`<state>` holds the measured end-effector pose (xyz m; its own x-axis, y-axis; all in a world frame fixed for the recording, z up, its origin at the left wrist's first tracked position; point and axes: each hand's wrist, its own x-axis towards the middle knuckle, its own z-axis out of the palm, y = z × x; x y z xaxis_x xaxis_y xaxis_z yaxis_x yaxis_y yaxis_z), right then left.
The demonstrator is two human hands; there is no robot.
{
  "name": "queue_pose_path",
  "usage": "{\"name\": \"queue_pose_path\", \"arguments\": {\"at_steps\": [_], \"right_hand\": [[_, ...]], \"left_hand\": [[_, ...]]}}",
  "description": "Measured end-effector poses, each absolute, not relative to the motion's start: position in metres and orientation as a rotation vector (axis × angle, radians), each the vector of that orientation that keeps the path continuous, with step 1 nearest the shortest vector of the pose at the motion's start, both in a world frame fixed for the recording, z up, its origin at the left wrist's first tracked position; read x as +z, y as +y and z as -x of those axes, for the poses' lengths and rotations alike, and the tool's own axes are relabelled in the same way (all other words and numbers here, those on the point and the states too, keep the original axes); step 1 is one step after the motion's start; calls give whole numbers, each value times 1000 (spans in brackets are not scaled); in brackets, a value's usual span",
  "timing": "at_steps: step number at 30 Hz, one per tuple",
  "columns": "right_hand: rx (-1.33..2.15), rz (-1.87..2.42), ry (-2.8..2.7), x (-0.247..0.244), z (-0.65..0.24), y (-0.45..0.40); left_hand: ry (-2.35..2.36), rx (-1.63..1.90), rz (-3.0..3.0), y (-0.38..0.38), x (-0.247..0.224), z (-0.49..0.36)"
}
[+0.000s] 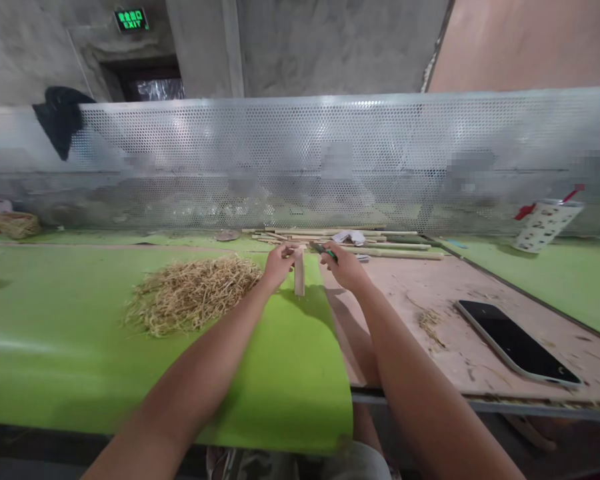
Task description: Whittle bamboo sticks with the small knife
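Note:
Near the middle of the table, my left hand (280,262) is closed on the top of a pale wooden strip (299,277), which stands over the green sheet. Just to its right, my right hand (344,267) grips a dark green tool (323,251), whose tip points left toward the strip. What the tool's far end touches is too small to tell. A heap of dry straw (195,293) lies on the green sheet left of my left hand.
Thin wooden sticks (405,247) and a crumpled white piece (349,237) lie behind my hands. At the right are a phone (517,340), straw scraps (431,322) and a patterned cup (547,225) with a red straw. A perforated metal screen (280,160) rises behind the table.

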<state>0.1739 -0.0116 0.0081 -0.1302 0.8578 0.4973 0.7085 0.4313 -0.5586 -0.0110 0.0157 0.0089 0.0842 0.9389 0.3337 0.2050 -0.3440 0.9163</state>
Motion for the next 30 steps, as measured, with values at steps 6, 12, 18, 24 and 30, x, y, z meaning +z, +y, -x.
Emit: {"name": "queue_pose_path", "arguments": {"at_steps": [6, 12, 18, 24, 30], "right_hand": [[292, 1357, -1774, 9, -166, -15], [5, 1582, -1761, 6, -159, -6], [-143, 1561, -1748, -1, -153, -2], [-258, 1640, -1713, -2, -150, -5], [-193, 1752, -1558, 3, -153, -11]], "left_hand": [[1018, 1226, -1615, 7, 16, 5], [930, 1130, -1560, 11, 13, 2], [906, 1101, -1606, 20, 7, 7], [980, 1110, -1681, 16, 15, 11], [1045, 1037, -1762, 8, 13, 6]]}}
